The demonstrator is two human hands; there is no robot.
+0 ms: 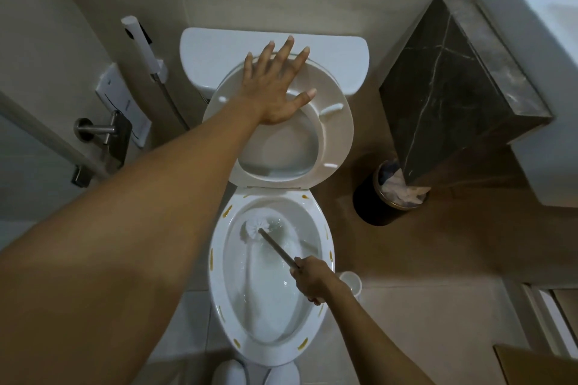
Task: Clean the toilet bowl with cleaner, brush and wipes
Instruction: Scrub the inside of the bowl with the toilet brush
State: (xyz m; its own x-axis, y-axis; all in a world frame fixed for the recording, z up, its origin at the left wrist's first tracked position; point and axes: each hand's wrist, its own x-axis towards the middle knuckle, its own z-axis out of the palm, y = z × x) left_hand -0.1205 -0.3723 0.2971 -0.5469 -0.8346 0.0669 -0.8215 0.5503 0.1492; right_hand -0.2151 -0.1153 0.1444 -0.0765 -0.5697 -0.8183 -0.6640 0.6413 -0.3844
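Our left hand (275,87) lies flat and unclenched against the raised seat (331,121); our right hand (309,278) grips the brush (255,229), its head at the bowl's (219,290) far inner wall. Hard scrubbing could splash dirty water over the rim.

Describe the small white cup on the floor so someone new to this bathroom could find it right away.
Start at the toilet bowl and look to its right, at floor level. The white brush holder cup stands there, just behind the right hand gripping the toilet brush. Unlike the black waste bin farther back, it is small, white and empty.
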